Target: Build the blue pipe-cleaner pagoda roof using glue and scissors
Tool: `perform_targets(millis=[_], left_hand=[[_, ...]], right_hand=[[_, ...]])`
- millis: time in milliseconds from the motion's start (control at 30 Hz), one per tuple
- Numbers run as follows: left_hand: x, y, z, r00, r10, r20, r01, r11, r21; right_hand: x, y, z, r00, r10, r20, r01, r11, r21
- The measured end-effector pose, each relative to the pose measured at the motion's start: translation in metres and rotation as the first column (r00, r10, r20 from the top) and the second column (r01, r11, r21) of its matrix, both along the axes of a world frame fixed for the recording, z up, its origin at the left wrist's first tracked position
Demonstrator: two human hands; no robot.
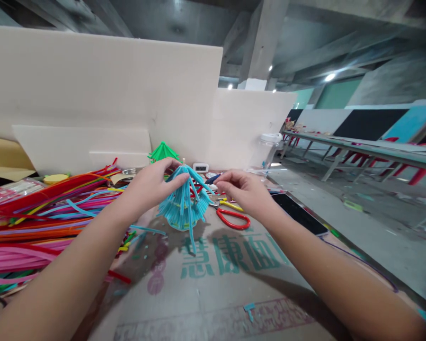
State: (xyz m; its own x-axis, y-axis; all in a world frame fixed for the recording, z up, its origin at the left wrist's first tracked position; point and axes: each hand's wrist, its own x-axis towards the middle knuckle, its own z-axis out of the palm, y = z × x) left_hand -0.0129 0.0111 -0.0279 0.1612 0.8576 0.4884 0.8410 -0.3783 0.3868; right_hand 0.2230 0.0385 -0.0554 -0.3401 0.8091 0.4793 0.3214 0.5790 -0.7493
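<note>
My left hand pinches the top of a light-blue tiered pagoda-like piece made of pipe cleaners, its thumb in front. Loose strands hang from its top, one down the front and one slanting to the right. Close to that slanting strand's tip is my right hand, thumb and forefinger pinched together. What lies between those fingertips is too small to make out. Just beyond and below the right hand, a pair of scissors with red handles rests on the table, partly hidden by the blue piece.
Bundles of coloured pipe cleaners cover the left side. Behind stand a green umbrella-shaped piece, a small digital display, a lidded clear jar and white boards. A black phone or tablet lies right; a blue scrap is in front.
</note>
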Motion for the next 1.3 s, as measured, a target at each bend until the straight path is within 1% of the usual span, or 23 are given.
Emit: perform_targets(millis=[133,200,233,300,367,433,467,533,600,633,700,767,833,933,1000,1033,1100,1200,1300], left_hand=[[0.000,-0.002,0.001,1.000,-0.027,0.001,0.027,1.000,0.011],[0.000,-0.003,0.002,0.999,-0.053,0.008,0.053,0.999,0.010],[0.000,-0.004,0.002,0.998,-0.062,0.009,0.062,0.998,0.010],[0.001,-0.006,0.003,0.998,-0.065,-0.003,0.065,0.998,0.016],[0.003,-0.007,0.003,0.998,-0.055,-0.020,0.055,0.998,0.021],[0.003,-0.008,0.003,0.998,-0.050,-0.029,0.051,0.998,0.024],[0.004,-0.008,0.003,0.998,-0.050,-0.030,0.051,0.998,0.025],[0.004,-0.008,0.003,0.998,-0.052,-0.029,0.053,0.998,0.025],[0.003,-0.007,0.002,0.998,-0.051,-0.022,0.052,0.998,0.025],[0.003,-0.007,0.002,0.999,-0.049,-0.017,0.050,0.998,0.025],[0.002,-0.005,0.002,0.999,-0.041,-0.014,0.042,0.999,0.028],[0.001,-0.004,0.001,0.999,-0.032,-0.022,0.032,0.999,0.028],[0.000,-0.003,0.002,0.999,-0.026,-0.027,0.027,0.999,0.027],[0.000,-0.003,0.003,0.999,-0.026,-0.027,0.027,0.999,0.026],[0.000,-0.003,0.003,0.999,-0.039,-0.027,0.040,0.999,0.029],[0.001,-0.004,0.003,0.998,-0.049,-0.028,0.050,0.998,0.029],[0.003,-0.005,0.003,0.998,-0.055,-0.031,0.055,0.998,0.028],[0.005,-0.007,0.003,0.999,-0.023,-0.048,0.025,0.999,0.034],[0.008,-0.009,0.002,0.998,-0.012,-0.065,0.015,0.999,0.050]], right_hand=[[-0.006,0.000,-0.011,0.986,0.102,0.129,-0.096,0.994,-0.047],[-0.010,-0.001,-0.016,0.978,0.123,0.170,-0.113,0.992,-0.062],[-0.012,-0.002,-0.018,0.978,0.121,0.169,-0.108,0.991,-0.083],[-0.017,-0.003,-0.023,0.982,0.135,0.129,-0.111,0.977,-0.180],[-0.021,-0.004,-0.026,0.982,0.177,0.061,-0.151,0.941,-0.303],[-0.023,-0.005,-0.028,0.978,0.207,-0.009,-0.196,0.910,-0.365],[-0.024,-0.006,-0.029,0.979,0.199,-0.036,-0.198,0.912,-0.360],[-0.024,-0.008,-0.027,0.986,0.159,-0.050,-0.167,0.936,-0.310],[-0.022,-0.010,-0.025,0.989,0.145,-0.004,-0.140,0.951,-0.277],[-0.022,-0.010,-0.024,0.986,0.164,0.031,-0.148,0.946,-0.287],[-0.022,-0.011,-0.024,0.969,0.234,0.079,-0.192,0.915,-0.354],[-0.024,-0.012,-0.028,0.955,0.292,0.045,-0.243,0.864,-0.440],[-0.028,-0.012,-0.033,0.947,0.313,-0.073,-0.303,0.792,-0.530],[-0.033,-0.015,-0.041,0.914,0.286,-0.288,-0.406,0.663,-0.630],[-0.036,-0.017,-0.044,0.892,0.271,-0.362,-0.451,0.599,-0.662],[-0.037,-0.018,-0.045,0.884,0.274,-0.379,-0.466,0.578,-0.670],[-0.038,-0.020,-0.047,0.874,0.282,-0.397,-0.486,0.562,-0.669],[-0.040,-0.021,-0.048,0.862,0.274,-0.427,-0.502,0.574,-0.647],[-0.041,-0.022,-0.050,0.850,0.278,-0.446,-0.521,0.567,-0.639]])
